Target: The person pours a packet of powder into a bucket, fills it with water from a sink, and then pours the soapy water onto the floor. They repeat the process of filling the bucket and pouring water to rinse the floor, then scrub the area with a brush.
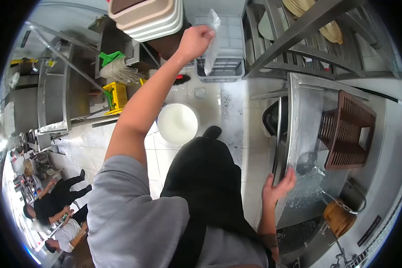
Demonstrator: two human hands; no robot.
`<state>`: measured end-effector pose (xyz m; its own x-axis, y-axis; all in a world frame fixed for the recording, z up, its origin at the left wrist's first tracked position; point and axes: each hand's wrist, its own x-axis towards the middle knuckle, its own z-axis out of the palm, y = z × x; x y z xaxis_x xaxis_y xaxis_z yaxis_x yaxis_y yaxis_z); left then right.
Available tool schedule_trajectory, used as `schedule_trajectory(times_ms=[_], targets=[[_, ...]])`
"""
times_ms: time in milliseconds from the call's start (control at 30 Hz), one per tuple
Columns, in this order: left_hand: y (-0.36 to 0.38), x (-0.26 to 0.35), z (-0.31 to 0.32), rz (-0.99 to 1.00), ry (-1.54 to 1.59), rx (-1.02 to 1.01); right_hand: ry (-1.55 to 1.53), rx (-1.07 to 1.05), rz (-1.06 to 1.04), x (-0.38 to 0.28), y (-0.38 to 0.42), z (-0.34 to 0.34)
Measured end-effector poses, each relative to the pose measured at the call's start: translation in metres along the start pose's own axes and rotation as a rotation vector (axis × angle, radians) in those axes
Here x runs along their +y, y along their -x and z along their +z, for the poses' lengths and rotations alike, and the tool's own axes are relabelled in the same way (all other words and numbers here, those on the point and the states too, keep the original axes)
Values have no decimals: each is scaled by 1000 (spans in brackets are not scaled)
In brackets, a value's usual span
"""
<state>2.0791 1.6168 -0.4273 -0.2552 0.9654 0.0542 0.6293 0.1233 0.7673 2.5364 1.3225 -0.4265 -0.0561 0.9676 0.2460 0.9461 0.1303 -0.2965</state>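
My left hand (pixel 196 43) is stretched far forward, its fingers closed on a thin translucent plastic piece (pixel 213 49) that hangs nearly upright. Behind this piece stand grey plastic crates (pixel 230 67). A stack of beige and white bins (pixel 154 29) rises just left of that hand. My right hand (pixel 279 187) is beside the front rim of the metal sink (pixel 292 107), fingers apart and nothing in them. Close to it, water splashes in the basin by a dark round object (pixel 306 163).
A white bucket (pixel 177 134) stands on the floor before my feet. At left are a mop (pixel 120 73) and a yellow wringer (pixel 117 99). A brown dish rack (pixel 350 134) lies over the sink; a metal shelf (pixel 272 58) stands ahead right. Two people (pixel 60 196) work far left.
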Motion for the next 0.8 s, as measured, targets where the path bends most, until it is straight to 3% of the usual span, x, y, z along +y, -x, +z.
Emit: schedule_trajectory(times_ms=[33,67,100,167,233,300,433,467,500,600,667,800], targets=[[22,29,-21,-51,62,-43,-146,-92,-26,-19,-9,2],[44,52,-34,-120,314,-55,-292,-186,-55,-47,-20,10],[64,75,-49,-111,299,-39,-470,-240,-80,-68,-28,29],[107,121,-80,-232,769,-120,-694,-273,-130,-114,-45,68],[147,158,-113,-241,879,-135,-995,-284,-72,-157,-66,86],[176,169,-135,-224,1045,-55,-1035,-149,-262,-187,-85,81],[220,113,-144,-374,1189,-19,-1782,-645,78,-207,-74,96],[235,102,-142,-407,1121,117,-1792,-674,119,-202,-65,117],[249,88,-142,-437,1048,246,-1761,-722,127,-200,-56,116],[272,-17,-127,-594,1069,91,-1657,-752,154,-199,-29,124],[287,-94,-106,-694,1118,-34,-1555,-885,285,-194,-18,146],[326,-210,-51,-888,1221,54,-1159,-965,377,-204,0,194]])
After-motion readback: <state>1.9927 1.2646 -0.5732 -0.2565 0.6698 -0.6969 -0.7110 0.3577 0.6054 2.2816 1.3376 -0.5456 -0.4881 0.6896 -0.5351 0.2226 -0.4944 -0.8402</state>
